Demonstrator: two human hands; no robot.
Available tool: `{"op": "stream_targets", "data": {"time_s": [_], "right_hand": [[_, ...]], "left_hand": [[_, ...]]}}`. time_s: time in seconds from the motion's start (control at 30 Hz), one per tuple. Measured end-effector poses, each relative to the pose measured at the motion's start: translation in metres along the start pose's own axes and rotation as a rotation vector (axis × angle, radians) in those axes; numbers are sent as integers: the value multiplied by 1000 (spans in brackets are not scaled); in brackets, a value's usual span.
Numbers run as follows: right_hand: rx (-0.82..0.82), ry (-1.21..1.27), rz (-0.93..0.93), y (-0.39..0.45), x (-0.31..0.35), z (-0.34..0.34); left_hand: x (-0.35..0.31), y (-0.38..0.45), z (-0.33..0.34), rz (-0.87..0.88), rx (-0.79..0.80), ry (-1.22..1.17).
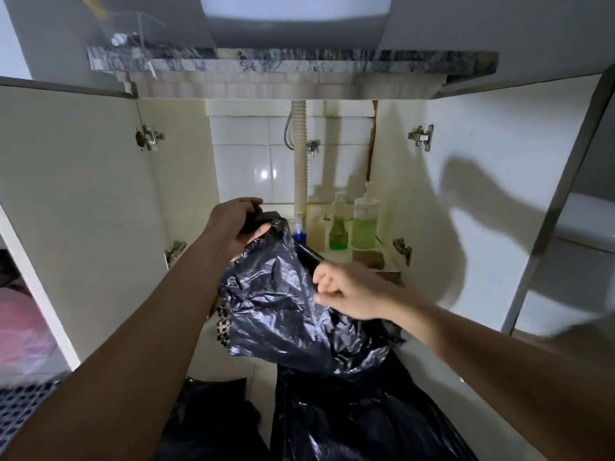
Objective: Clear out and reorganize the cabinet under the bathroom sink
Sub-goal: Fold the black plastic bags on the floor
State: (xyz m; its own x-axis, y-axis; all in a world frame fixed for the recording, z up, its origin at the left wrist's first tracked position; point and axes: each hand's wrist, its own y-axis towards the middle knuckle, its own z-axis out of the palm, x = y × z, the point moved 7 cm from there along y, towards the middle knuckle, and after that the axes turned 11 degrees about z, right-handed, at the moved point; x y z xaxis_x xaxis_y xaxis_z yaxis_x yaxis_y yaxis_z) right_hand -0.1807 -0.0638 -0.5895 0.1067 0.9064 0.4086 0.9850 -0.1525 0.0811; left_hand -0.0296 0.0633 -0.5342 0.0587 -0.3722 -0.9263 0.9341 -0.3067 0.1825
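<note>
while both cabinet doors stand open, the left door [76,201] and the right door [482,201] swung outward, a black plastic bag [283,304] hangs in front of the cabinet opening and hides most of the cabinet floor. left hand [238,226]: fingers curled round the bunched top of the bag, gripping it at the upper left. right hand [349,291]: fingers curled, pinching a fold of the bag at its right side; the two hands are apart, each on the same bag. lower part of the bag spreads over the floor toward the camera. behind the bag, against the tiled back wall [253,161], a ribbed drain pipe [299,154] runs down from the countertop [293,61], with a small valve [312,147] just beside it. right of the pipe, in a row: a blue-capped bottle [298,231], partly covered by the bag; an amber bottle [316,227]; a green pump bottle [339,224]; a larger green pump bottle [365,221]. a brown block [367,256] lies just in front of the last. a checkered item [223,324] shows at the bag's left edge. a pink bag [23,334] sits at far left, outside the cabinet.
</note>
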Motion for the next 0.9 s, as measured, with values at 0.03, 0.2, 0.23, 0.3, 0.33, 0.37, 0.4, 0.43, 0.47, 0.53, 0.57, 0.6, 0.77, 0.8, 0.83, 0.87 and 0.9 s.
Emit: {"op": "stream_targets", "data": {"time_s": [0.03,0.2,0.23,0.3,0.33,0.37,0.4,0.43,0.47,0.53,0.57,0.6,0.77,0.8,0.83,0.87,0.9], "right_hand": [[110,-39,54,-1,-8,15],[448,-536,372,-11,-78,59],[472,-575,394,-12,-88,64],[426,-502,384,-10,-92,70],[366,-407,347,-6,-85,69],[295,-301,283,-2,-72,67],[230,-198,204,1,-56,64],[193,-113,136,3,-38,62],[190,-64,88,3,-23,64],[249,-92,31,-2,-4,78],[273,-170,16,-6,0,85],[268,-282,16,-9,0,91],[-35,-540,217,-2,-17,70],[-103,-486,257,2,-19,61],[-170,-421,289,5,-19,53],[-212,-359,327,9,-20,48],[-230,-304,374,12,-21,46]], "left_hand": [[-2,1,-1,8,-6,-12],[-3,5,-16,29,-47,-14],[-2,6,-19,24,-58,-29],[-2,5,-21,16,-59,-45],[-2,4,-20,14,-55,-42],[-2,3,-20,15,-54,-35],[-2,2,-19,19,-55,-28],[-2,1,-18,23,-58,-24],[-3,0,-17,25,-61,-26],[-4,-1,-15,22,-69,-31],[-4,-2,-14,18,-70,-34],[-5,-3,-13,13,-69,-37],[-6,-4,-10,-23,-67,-87],[-7,-5,-7,-29,-62,-105],[-7,-6,-3,-32,-54,-120],[-8,-8,2,-34,-40,-129],[-9,-10,9,-34,-19,-135]]}}
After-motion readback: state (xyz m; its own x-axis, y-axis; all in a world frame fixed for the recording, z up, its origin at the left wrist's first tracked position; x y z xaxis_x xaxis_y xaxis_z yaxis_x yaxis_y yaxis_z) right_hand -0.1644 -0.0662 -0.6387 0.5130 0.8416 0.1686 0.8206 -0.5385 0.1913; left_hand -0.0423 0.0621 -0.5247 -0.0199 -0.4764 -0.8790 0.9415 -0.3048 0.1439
